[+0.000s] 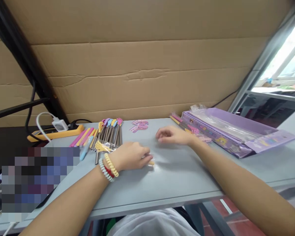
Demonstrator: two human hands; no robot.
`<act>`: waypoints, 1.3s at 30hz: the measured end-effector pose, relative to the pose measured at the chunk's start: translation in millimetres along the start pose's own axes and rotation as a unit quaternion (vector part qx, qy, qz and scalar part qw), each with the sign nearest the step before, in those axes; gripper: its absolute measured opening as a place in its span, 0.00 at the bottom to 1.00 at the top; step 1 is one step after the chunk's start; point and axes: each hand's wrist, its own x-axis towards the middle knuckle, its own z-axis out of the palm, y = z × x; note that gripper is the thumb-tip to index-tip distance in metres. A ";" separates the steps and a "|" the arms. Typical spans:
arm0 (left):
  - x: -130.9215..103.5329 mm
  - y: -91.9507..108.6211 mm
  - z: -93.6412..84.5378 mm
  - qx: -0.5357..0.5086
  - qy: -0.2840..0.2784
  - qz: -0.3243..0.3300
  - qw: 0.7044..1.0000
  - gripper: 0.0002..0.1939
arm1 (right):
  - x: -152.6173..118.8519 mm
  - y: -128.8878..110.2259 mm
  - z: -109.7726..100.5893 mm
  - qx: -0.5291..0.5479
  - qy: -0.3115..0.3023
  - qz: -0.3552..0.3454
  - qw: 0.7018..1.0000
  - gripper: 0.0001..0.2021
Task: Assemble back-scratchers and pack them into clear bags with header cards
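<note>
Pinching a tan-tipped piece (151,162) in the left hand (132,156), low at the table (182,173); right hand (171,135) loosely curled, looks empty. Progress, my read: one piece mid-handling; hand-topped sticks (109,131) bunched left, pink cards (140,123) loose beyond.

Creased brown cardboard (137,29) stands behind the grey table (177,183); at left, a black metal post (22,55) slants near a yellow power strip (71,132), on which a white adapter (60,125) sits (its white cable (37,122) loops over); at far right, a bright window (293,68) shows beyond a grey metal frame (259,65).
</note>
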 end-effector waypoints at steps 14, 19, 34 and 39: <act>5.6 0.4 -9.9 0.080 0.074 0.017 0.994 0.16 | 9.6 -27.8 54.3 0.310 -0.201 -0.064 0.927 0.13; 5.9 -7.6 -12.7 0.072 0.227 0.021 0.971 0.15 | 9.3 -24.7 53.2 0.381 -0.236 -0.022 0.894 0.14; 15.9 -0.6 5.0 -0.220 0.229 -0.117 0.941 0.19 | 11.7 -29.7 41.9 0.403 0.129 -0.027 0.905 0.14; 19.4 -0.1 9.6 -0.299 0.224 -0.115 0.921 0.09 | 13.4 -26.8 48.4 0.266 0.120 -0.065 0.954 0.15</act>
